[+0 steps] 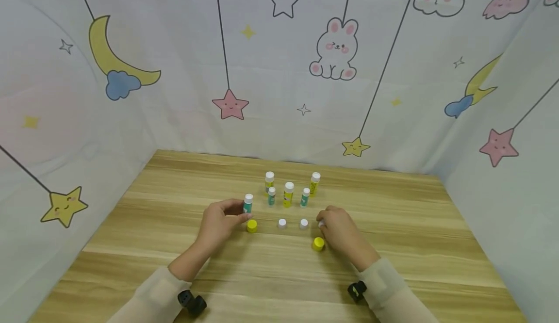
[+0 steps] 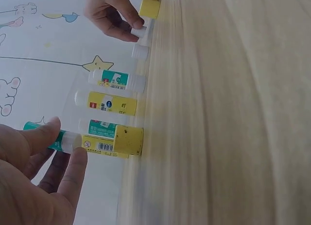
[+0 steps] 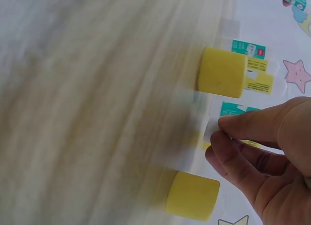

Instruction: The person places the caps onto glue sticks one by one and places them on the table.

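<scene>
My left hand holds a small green glue stick between thumb and fingers, at the left of the group. In the left wrist view this glue stick is tilted, its white end pointing toward the table. The fingertips of my right hand pinch a small white cap, mostly hidden by the fingers in the head view. Beside that hand lies a yellow cap; another yellow cap sits just below the left fingertips. Between the hands are two white caps, one left and one right.
Behind the caps stand two green glue sticks, left and right, and three yellow ones: left, middle and right. The wooden table meets a printed white curtain at its back and sides.
</scene>
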